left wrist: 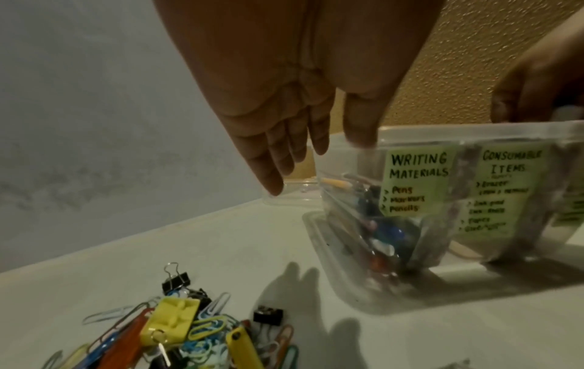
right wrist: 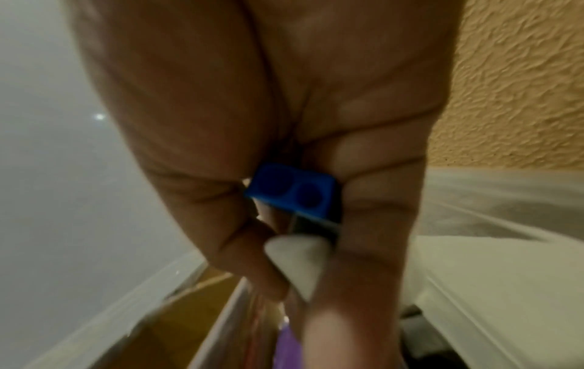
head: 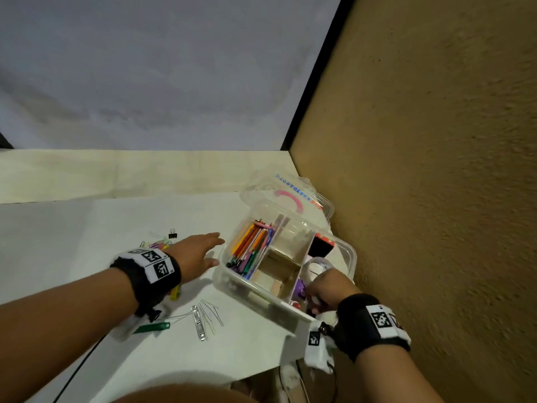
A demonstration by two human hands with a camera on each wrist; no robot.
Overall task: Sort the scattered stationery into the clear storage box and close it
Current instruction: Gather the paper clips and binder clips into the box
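Blue sharpener (right wrist: pixel 292 191) + a white bit sit pinched in our right hand (head: pixel 325 289), over the clear storage box (head: pixel 345 251) at the table's right edge — lid off. Left hand (head: pixel 200 251) flat, fingers apart, empty, beside the box wall; we'd brace there and drop both low into the near-right compartment — not from height.

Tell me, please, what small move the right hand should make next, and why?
Probably open the fingers: the right hand pinches a blue sharpener and something white just over the clear storage box, above its right-hand compartment, so releasing should drop them in.

Clear glossy plastic storage box (head: pixel 345 251)
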